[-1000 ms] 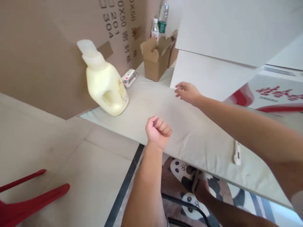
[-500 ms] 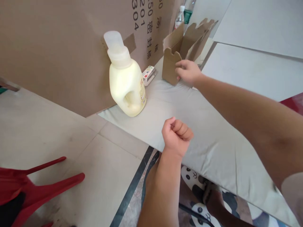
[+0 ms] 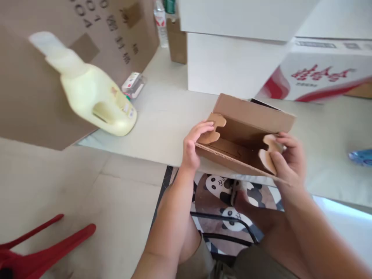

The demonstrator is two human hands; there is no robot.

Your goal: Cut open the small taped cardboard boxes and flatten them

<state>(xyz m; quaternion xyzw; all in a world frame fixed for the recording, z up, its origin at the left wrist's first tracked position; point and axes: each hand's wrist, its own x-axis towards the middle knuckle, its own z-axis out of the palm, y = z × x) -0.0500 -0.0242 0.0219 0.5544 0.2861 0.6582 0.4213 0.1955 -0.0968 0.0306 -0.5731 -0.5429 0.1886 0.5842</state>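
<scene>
A small brown cardboard box is held tilted between my two hands near the front edge of the table, its top flaps up and its inside bare. My left hand grips the left end, fingers over a notched flap. At the right end, my right hand pinches the other notched flap, thumb inside. To the left, a pale yellow jug with a cloudy white cap stands on the table, touched by neither hand. Behind it lies a small clear package with a white label.
White cartons line the back of the table, beside a water bottle. A large brown carton stands at left. A blue object sits at far right. Red chair legs rest on the floor.
My right hand has brought the cardboard box from the back towards me. My left hand has gone from a fist to gripping its left end. The view has swung right.
</scene>
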